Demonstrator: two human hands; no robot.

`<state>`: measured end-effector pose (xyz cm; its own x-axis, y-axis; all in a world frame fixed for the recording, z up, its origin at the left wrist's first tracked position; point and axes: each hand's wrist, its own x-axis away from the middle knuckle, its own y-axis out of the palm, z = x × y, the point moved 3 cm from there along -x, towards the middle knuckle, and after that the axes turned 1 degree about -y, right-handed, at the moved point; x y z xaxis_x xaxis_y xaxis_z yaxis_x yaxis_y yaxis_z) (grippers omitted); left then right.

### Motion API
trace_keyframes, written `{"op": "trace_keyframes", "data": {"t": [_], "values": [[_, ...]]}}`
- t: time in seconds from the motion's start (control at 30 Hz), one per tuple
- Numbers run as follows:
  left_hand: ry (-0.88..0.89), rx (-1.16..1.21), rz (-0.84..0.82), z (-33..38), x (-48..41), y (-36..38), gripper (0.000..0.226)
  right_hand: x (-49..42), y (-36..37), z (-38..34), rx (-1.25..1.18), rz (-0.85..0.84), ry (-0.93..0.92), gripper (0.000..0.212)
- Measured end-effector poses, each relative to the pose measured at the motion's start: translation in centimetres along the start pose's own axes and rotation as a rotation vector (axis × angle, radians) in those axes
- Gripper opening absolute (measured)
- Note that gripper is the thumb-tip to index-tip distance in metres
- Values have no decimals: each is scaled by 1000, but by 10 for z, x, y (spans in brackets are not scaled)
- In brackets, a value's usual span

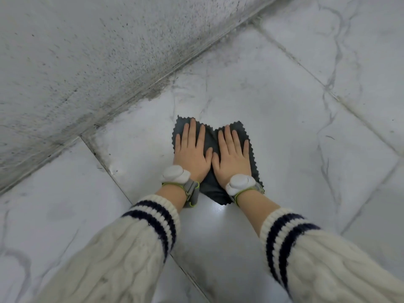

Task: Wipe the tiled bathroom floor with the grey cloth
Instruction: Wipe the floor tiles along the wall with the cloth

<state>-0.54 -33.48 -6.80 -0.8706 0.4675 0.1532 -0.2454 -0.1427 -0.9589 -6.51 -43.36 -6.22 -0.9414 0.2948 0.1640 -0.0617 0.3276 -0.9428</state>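
A tiled wet room in a home, a bathroom by the look of it. The floor (pixel 273 101) is laid in large glossy white tiles veined grey like marble, with pale grout lines (pixel 323 86) between them. At the far left rises a speckled grey wall (pixel 87 51). The joint (pixel 153 94) where it meets the floor is dark with grime.

One grey cloth (pixel 211 186), two hands (pixel 192 154) (pixel 232 159), two white wrist devices (pixel 175 174) (pixel 240 183), two striped sleeves (pixel 131 248) (pixel 306 259).
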Motion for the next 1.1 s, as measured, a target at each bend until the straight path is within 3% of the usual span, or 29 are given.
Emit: {"op": "trace_keyframes", "data": {"t": [0.6, 1.1], "values": [[45, -58, -135, -2, 147, 22, 67, 148, 11, -24, 38, -42, 66, 57], [56, -60, -137, 8, 164, 15, 69, 168, 24, -10, -76, -18, 73, 60]]}}
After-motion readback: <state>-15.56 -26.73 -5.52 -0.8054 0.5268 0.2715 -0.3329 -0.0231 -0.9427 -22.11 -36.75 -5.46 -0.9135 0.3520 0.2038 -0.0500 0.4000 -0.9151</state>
